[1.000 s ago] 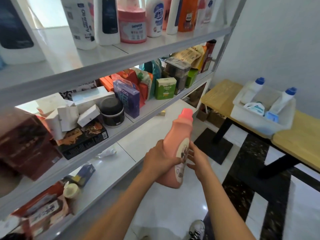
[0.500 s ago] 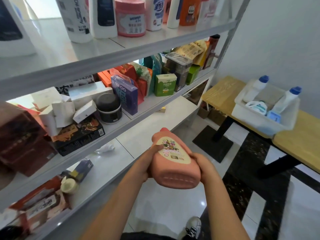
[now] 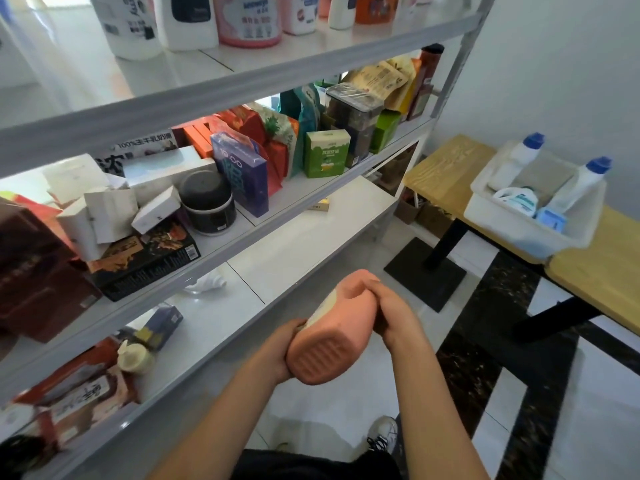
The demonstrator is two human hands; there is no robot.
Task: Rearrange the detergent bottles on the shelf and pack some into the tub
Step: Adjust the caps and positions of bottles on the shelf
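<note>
1. One pink detergent bottle [image 3: 332, 341] is held in the air in front of the shelf [image 3: 242, 84], ribbed base toward the camera.
2. Two hands: the left hand [image 3: 284, 344] cups its lower side, and the right hand [image 3: 391, 317] wraps its upper side.
3. One white tub [image 3: 519, 230] sits on the wooden tabletop [image 3: 443, 168], holding two blue-capped bottles [image 3: 585, 181] (plus a smaller white jug [image 3: 516, 199]).
4. The floor is glossy white and black tile.

Shelf unit [image 3: 242, 88] stands on the left, detergent bottles [image 3: 249, 19] lined along its top shelf, boxes and pouches crowded on the one below. To the right, the desk [image 3: 446, 168] carries the tub [image 3: 519, 233], bottles inside it. In front, between shelf and desk, a bottle [image 3: 332, 337] lies tilted between left hand [image 3: 280, 351] and right hand [image 3: 394, 317].
</note>
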